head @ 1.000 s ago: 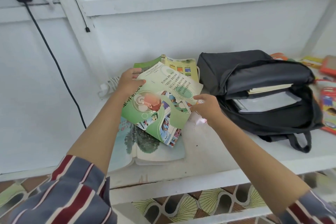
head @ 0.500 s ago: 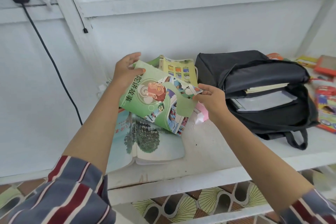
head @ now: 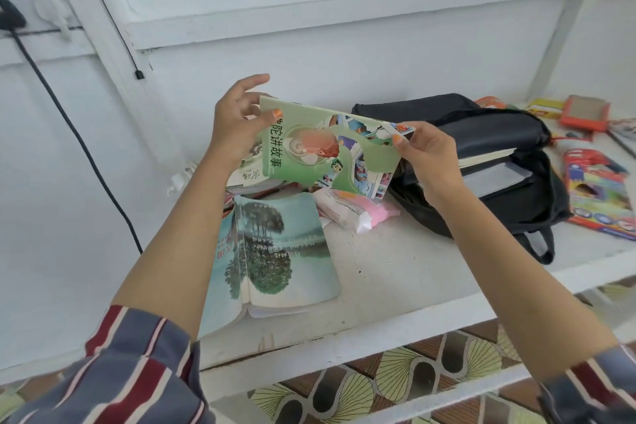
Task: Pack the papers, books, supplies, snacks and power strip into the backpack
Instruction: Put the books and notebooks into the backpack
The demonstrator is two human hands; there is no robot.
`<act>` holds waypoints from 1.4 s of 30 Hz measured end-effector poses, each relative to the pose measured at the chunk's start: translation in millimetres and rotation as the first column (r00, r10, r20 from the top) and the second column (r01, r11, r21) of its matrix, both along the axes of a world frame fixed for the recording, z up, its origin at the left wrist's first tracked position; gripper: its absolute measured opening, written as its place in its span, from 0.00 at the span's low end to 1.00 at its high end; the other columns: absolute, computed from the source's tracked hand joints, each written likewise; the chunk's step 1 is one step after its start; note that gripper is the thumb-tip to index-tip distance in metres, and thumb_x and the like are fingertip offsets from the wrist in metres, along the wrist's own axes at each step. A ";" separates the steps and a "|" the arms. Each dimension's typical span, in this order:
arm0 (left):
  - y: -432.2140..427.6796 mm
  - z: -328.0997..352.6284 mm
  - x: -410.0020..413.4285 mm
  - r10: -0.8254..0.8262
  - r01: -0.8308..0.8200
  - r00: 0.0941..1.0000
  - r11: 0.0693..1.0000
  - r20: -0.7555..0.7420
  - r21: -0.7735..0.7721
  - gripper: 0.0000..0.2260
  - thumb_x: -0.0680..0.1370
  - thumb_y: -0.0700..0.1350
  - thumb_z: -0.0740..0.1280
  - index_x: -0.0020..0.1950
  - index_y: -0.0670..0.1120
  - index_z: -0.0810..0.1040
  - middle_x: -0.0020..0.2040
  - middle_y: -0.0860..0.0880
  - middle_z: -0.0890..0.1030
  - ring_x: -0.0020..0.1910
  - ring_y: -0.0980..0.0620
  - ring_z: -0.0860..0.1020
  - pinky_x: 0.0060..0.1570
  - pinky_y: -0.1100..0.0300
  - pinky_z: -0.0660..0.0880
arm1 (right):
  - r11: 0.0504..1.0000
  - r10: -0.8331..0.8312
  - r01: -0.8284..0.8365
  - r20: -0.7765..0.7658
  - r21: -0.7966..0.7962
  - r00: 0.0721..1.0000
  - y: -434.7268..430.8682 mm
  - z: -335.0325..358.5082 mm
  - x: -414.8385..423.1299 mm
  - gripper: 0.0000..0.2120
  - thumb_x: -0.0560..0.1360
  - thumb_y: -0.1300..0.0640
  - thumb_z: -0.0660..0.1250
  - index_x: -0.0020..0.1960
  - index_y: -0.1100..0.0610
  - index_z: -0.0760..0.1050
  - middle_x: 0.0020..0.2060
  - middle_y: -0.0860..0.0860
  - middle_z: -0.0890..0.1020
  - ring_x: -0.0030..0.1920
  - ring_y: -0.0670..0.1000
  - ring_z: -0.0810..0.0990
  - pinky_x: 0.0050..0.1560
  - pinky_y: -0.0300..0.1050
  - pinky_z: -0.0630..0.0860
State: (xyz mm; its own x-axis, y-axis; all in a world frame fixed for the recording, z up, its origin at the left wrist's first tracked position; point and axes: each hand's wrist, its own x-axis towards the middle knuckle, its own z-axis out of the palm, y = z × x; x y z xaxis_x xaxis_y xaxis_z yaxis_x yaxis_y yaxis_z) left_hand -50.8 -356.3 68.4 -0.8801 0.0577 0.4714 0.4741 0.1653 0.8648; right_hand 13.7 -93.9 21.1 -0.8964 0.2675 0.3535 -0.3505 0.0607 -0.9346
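Once lower, both hands (head: 237, 120) raise green book (head: 323, 151).

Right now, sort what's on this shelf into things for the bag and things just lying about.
For the bag: green picture book held in both hands; blue tree-cover book; pink snack packet; open black backpack.
Lying about: black wall cable; white shelf.

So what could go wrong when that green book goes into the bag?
The green book is held only by its edges, left hand and right hand, so it might bend or slip. The backpack already holds books, and its narrow opening could catch a corner. If dropped, it could land on the pink packet below.
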 end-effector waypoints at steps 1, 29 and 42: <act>5.7 1.6 0.3 0.022 -0.023 0.999 0.999 -0.028 -0.034 0.21 0.72 0.34 0.71 0.59 0.52 0.73 0.41 0.55 0.79 0.39 0.64 0.72 0.49 0.62 0.70 | 1.000 -0.008 0.008 -0.040 -0.005 0.999 5.8 2.6 2.6 0.08 0.76 0.66 0.65 0.48 0.53 0.76 0.38 0.45 0.83 0.44 0.48 0.83 0.47 0.46 0.79; 313.5 -68.5 -5.5 -0.152 0.181 0.983 0.821 0.099 -0.542 0.14 0.75 0.30 0.62 0.51 0.47 0.77 0.58 0.51 0.76 0.60 0.54 0.70 0.60 0.63 0.63 | 0.919 0.282 -0.123 0.404 -0.376 0.870 317.0 -58.7 70.5 0.16 0.64 0.65 0.73 0.51 0.56 0.81 0.46 0.55 0.84 0.42 0.52 0.84 0.32 0.42 0.80; 322.7 -76.9 -47.3 -0.124 0.066 0.992 0.518 0.001 -0.853 0.23 0.73 0.29 0.62 0.57 0.54 0.79 0.69 0.45 0.68 0.66 0.44 0.68 0.63 0.49 0.65 | 0.893 0.328 -0.144 0.397 -0.427 0.857 353.4 -71.9 56.3 0.32 0.42 0.56 0.84 0.46 0.54 0.84 0.47 0.55 0.85 0.42 0.53 0.84 0.32 0.42 0.80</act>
